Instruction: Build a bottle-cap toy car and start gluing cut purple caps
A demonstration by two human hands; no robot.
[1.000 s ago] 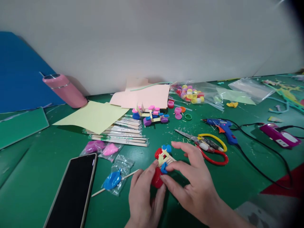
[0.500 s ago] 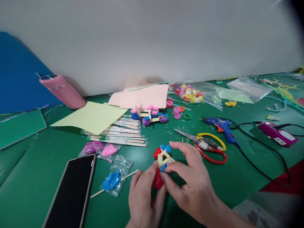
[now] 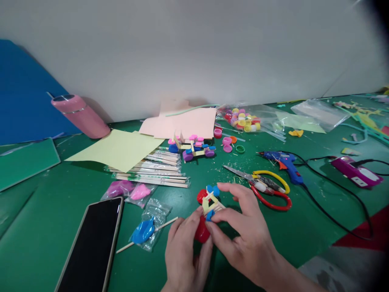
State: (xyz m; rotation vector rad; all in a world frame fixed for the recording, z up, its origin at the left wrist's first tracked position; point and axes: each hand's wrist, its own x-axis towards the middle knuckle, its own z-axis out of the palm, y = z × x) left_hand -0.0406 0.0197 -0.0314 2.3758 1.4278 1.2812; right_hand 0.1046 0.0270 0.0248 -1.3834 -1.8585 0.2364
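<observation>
Between my hands is a small handmade toy car (image 3: 205,206) with a pale yellow frame, red round wheels and blue clay lumps. My left hand (image 3: 184,253) is closed on its near-left side, fingers around a red wheel (image 3: 201,232). With thumb and index finger, my right hand (image 3: 249,233) pinches a bit of blue clay (image 3: 210,215) on the car's near side. The right hand's other fingers reach toward the blue clay (image 3: 215,190) at the far end. The car's underside is hidden by the hands.
Right of the hands lie scissors (image 3: 267,184) and a corded blue glue gun (image 3: 282,161). A phone (image 3: 91,247), bagged blue clay (image 3: 143,232) and wrapped sticks (image 3: 152,172) lie left. Behind stand another toy car (image 3: 196,152), loose caps (image 3: 227,144) and a pink bottle (image 3: 82,117).
</observation>
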